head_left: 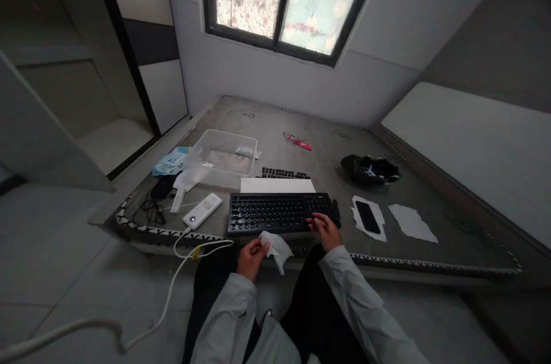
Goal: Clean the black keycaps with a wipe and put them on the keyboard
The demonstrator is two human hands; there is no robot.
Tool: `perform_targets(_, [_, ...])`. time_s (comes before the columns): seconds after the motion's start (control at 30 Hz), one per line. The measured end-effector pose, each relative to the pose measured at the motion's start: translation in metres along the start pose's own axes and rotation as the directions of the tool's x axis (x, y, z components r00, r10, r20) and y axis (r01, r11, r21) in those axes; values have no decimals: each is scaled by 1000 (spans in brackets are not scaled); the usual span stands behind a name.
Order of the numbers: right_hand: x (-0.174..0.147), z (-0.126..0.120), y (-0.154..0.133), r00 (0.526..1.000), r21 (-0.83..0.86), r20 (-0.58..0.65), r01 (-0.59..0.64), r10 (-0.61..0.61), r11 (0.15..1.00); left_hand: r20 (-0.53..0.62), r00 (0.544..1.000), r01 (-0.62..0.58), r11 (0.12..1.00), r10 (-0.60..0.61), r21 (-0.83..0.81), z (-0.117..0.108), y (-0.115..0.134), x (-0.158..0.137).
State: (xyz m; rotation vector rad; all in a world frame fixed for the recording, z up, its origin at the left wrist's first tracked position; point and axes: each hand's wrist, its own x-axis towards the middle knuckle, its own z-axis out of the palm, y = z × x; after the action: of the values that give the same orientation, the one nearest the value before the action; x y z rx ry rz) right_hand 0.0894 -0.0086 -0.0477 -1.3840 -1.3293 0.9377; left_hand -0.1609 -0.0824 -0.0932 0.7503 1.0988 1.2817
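Observation:
A black keyboard lies near the front edge of the grey surface. Below its front edge, my left hand pinches a crumpled white tissue that hangs toward my lap. My right hand is over the keyboard's right part, its fingers bent and drawn together at the number keys. Whatever may sit between those fingertips is too small to make out. Just behind the keyboard is a white flat piece, and beyond it several loose black keys lie in rows.
To the left are a clear plastic box, a white power bank with a white cable, blue packets and black wires. On the right, a phone lies on paper, near another sheet and a black cap. A red item lies farther back.

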Motion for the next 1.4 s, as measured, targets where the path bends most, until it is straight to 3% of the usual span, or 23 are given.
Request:
perform_targets(0.13, [40,-12,-5,987,-252,101,147,-125,956,18,1000,-6,1000,5,13,-2,3,-2])
perform_targets(0.23, [71,-17,-15,953,-542,224,294,-201,787,18,1000,1,1000,-1,-2,-4,6,-4])
perform_targets(0.4, [107,-12,-28,918,-675,344,387,-196,629,-3,1000,20,999,-20,-34,-6,8,-5])
perform_targets(0.57, [123,4,-34,873,-736,471,469,-128,489,-42,999,19,999,-20,-30,-6,11,-5])
perform_targets(0.83, [124,11,-36,827,-769,550,556,-115,317,-36,999,16,1000,-17,-20,-10,16,-8])
perform_targets(1.13, [128,12,-31,784,-761,612,619,-104,193,-30,1000,3,1000,-3,-22,-15,4,-2])
perform_targets(1.4, [118,16,-32,787,-776,602,616,-132,133,-30,999,20,999,-21,-32,-14,8,-4])
